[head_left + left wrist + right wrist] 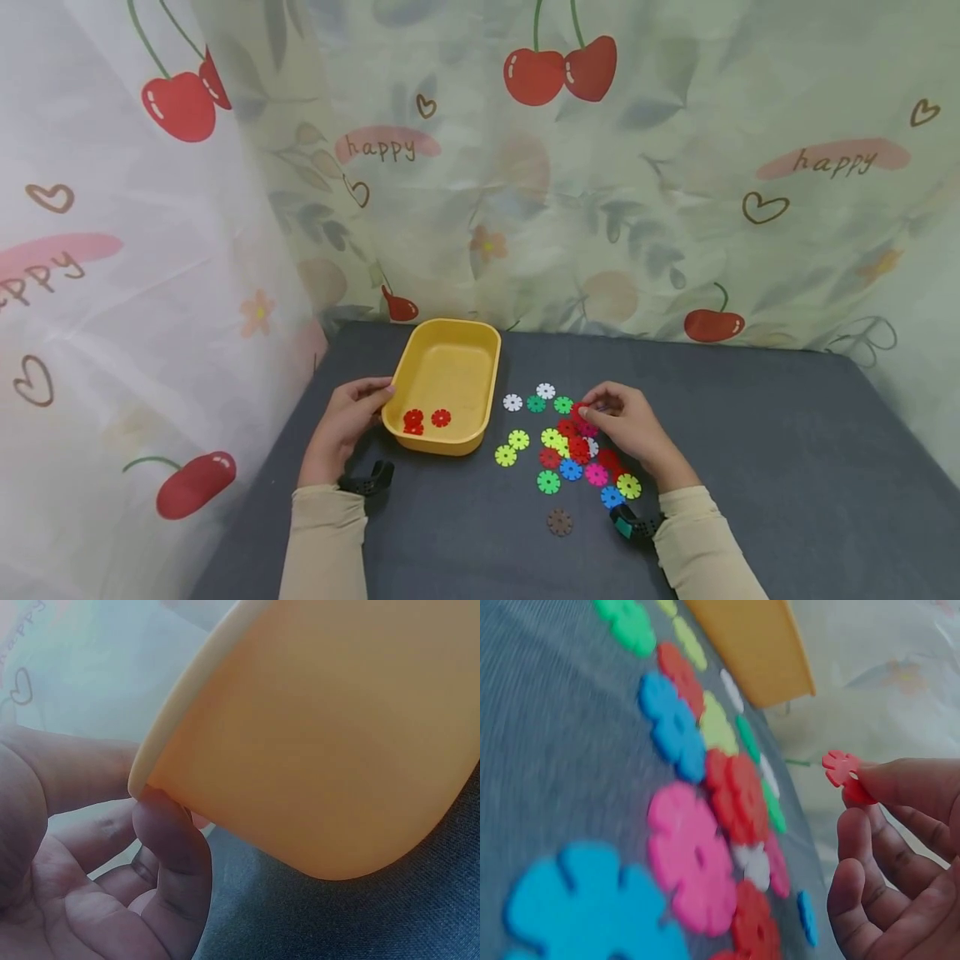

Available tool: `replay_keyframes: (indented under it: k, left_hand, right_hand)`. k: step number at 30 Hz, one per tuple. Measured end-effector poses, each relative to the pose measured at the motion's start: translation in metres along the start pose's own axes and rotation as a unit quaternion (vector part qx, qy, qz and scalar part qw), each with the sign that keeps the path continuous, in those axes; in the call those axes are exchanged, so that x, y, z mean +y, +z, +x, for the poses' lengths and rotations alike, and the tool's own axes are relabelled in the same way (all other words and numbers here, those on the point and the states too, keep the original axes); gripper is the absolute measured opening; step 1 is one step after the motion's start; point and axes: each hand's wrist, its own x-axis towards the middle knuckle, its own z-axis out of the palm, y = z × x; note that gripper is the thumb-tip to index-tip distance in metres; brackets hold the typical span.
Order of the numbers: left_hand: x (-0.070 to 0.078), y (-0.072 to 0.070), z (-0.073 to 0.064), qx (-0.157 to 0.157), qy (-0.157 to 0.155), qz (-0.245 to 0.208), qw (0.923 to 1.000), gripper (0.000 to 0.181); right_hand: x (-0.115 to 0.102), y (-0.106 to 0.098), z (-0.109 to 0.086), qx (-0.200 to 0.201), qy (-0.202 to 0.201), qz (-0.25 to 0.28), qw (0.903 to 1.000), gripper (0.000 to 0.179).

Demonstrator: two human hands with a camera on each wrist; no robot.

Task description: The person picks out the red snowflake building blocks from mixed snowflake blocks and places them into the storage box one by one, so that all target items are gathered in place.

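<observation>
A yellow plastic bin point(450, 367) stands at the left of the table with a few red snowflake discs point(441, 418) inside its near end. My left hand point(348, 421) pinches the bin's left rim, thumb on one side and curled fingers beneath, as the left wrist view shows. Over the loose pile, my right hand point(626, 421) holds a red snowflake disc point(841, 768) between thumb and forefinger, raised off the cloth. Below that hand lie more notched discs: a pink disc point(692, 859), a blue disc point(571, 469) and several red ones, partly overlapping.
Yellow-green discs point(506, 455) and white discs point(513, 402) lie between bin and pile. A brown disc point(559, 522) lies nearest the front. Dark grey cloth point(787, 467) covers the table. A printed curtain point(645, 208) hangs behind and at the left.
</observation>
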Motion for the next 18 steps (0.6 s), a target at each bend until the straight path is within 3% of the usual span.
replay_keyframes:
  k: [18]
  left_hand:
    - [0.000, 0.001, 0.001, -0.001, -0.001, -0.005, 1.0000, 0.044]
  right_hand:
    - [-0.032, 0.033, 0.015, 0.017, -0.010, 0.105, 0.9943, 0.023]
